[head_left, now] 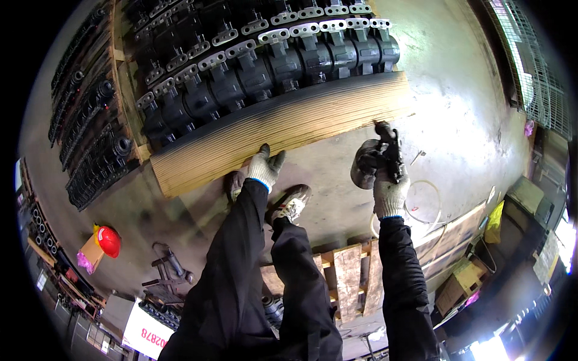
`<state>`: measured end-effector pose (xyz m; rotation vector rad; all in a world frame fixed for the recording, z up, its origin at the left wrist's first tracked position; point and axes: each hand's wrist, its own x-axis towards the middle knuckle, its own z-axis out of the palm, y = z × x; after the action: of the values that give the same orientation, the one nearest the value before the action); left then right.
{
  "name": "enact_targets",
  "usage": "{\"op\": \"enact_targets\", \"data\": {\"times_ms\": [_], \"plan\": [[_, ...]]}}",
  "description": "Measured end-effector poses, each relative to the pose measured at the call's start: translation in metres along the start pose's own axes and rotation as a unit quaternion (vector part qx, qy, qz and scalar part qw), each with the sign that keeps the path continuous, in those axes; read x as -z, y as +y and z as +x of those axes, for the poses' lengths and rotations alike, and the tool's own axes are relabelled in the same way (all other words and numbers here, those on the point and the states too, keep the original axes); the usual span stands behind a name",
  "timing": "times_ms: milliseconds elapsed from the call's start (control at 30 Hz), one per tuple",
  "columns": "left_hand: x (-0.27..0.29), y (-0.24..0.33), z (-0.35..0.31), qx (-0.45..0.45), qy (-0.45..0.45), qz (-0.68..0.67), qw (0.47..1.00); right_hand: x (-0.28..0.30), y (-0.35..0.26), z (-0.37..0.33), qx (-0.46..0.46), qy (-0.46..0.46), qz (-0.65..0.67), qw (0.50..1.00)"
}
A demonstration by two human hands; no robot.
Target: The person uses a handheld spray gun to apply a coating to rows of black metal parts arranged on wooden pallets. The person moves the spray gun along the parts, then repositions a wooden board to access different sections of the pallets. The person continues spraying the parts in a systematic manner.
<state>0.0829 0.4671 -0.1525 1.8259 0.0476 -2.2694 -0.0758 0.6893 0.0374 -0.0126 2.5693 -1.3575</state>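
Note:
My right hand [391, 191], in a pale knit glove, is closed around a dark spray gun [392, 153] with a round black cup [365, 165] on its left side. It is over the floor, just off the near right end of a tan ribbed board [289, 123]. My left hand [264, 167], gloved too, has its fingers apart and holds nothing; its fingertips reach the board's near edge, and I cannot tell whether they touch. Black dusting darkens the board's far edge. Behind it stand rows of black cylindrical metal parts [283, 65] with grey two-hole flanges.
More black parts [96, 132] lie on a pallet at the left. A red helmet [108, 241] rests by a small box. A pale hose [438, 198] loops over the floor at right. Wooden pallets [348, 277] lie behind my feet; a wire mesh cage [536, 72] stands far right.

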Motion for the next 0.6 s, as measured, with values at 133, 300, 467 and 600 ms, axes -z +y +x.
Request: {"op": "enact_targets", "data": {"times_ms": [133,300,467,600], "plan": [[0.007,0.003,0.006,0.015,-0.012,0.004,1.0,-0.007,0.009,-0.017,-0.026,-0.035,0.029,0.999],[0.002,0.001,0.0,0.001,-0.011,-0.013,1.0,-0.019,0.004,-0.023,-0.055,0.009,0.09,0.994],[0.0,0.0,0.0,-0.001,-0.015,-0.006,1.0,-0.019,0.015,-0.034,-0.039,-0.058,0.124,0.99],[0.0,-0.001,-0.001,-0.008,-0.03,-0.011,0.999,-0.026,-0.013,-0.04,-0.026,-0.084,0.036,0.995]]}}
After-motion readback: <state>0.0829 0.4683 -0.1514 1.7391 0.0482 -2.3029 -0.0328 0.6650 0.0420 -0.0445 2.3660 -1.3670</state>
